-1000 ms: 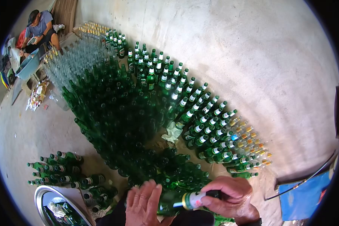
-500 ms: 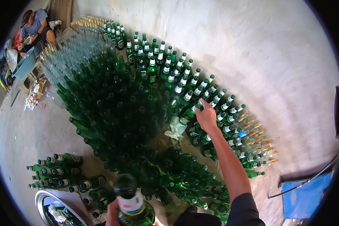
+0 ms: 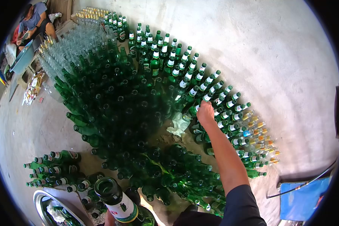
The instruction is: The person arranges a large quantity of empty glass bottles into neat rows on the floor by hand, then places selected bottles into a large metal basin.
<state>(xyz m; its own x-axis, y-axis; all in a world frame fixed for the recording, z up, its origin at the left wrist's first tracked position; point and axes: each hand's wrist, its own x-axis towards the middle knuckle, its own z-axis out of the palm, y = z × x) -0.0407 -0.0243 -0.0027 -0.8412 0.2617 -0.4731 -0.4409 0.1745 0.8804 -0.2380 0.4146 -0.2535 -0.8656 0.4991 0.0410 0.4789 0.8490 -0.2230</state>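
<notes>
The left hand [image 3: 109, 219] steadies a green bottle [image 3: 121, 209], fingers partly hidden. The right hand's [image 3: 206, 114] fingers curl among labelled bottles [image 3: 193, 91], grip unclear.

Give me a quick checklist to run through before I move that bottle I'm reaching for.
1. Left hand on the foreground bottle: ok, it is held near the bottom edge of the view.
2. Right hand at the labelled bottles: ok, it is down among their necks.
3. Right-hand grip secure: cannot tell, the fingertips are hidden.
4. Free room around the right hand: not ok, bottles stand close by.
5. Crumpled pale sheet out from under the right hand: ok, it lies to one side.
6. Other person out of reach: ok, seated beyond the clear bottles.
</notes>
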